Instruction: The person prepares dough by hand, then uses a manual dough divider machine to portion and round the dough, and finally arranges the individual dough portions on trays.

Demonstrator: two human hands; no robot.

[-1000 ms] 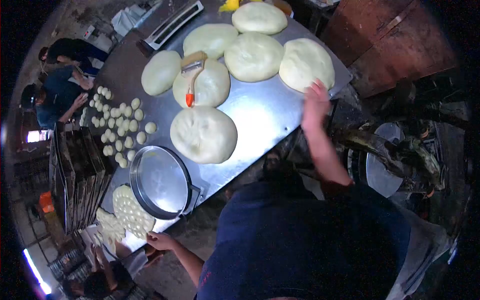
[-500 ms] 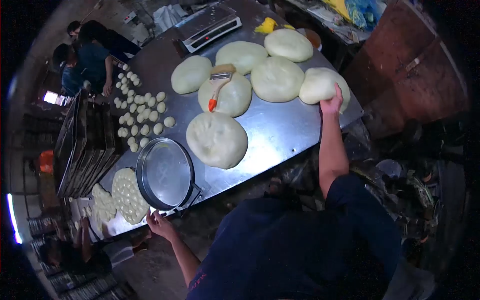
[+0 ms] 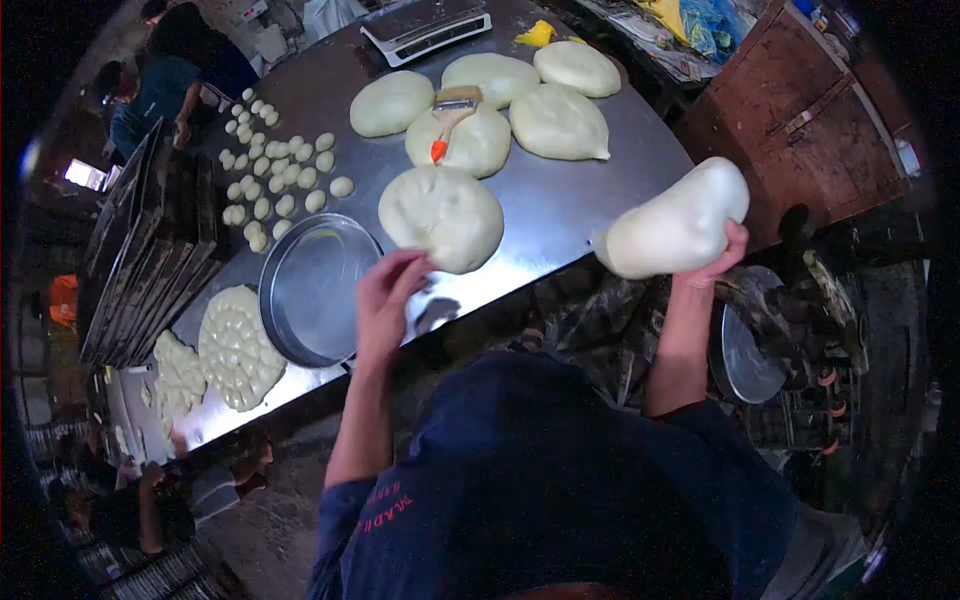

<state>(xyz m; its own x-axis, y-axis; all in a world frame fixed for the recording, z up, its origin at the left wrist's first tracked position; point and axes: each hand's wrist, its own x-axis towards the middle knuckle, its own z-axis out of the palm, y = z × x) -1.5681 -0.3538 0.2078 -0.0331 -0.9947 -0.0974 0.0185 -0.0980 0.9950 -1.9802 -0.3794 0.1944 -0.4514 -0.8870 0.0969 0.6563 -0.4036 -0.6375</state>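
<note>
My right hand (image 3: 715, 262) holds a large soft piece of dough (image 3: 680, 222) up off the metal table, near its right edge; the dough hangs stretched toward the left. My left hand (image 3: 390, 290) is raised above the table's front edge, beside a round dough (image 3: 440, 218), with its fingers apart and nothing in them. A brush (image 3: 453, 118) with an orange-tipped handle lies on another dough mound (image 3: 475, 143). Further dough mounds (image 3: 560, 122) sit behind. Left of my left hand stands a round metal pan (image 3: 318, 290).
Small dough balls (image 3: 285, 178) cover the table's left part, with dimpled dough (image 3: 238, 350) in front. A scale (image 3: 425, 32) stands at the back. Dark trays (image 3: 150, 260) lean at the left. Co-workers stand at the back left (image 3: 150, 105) and front left (image 3: 150, 510).
My right hand has lifted the rightmost dough off the table and drawn it toward me, stretching it. My left hand has moved up and right from the pan's edge. The view has shifted slightly.
</note>
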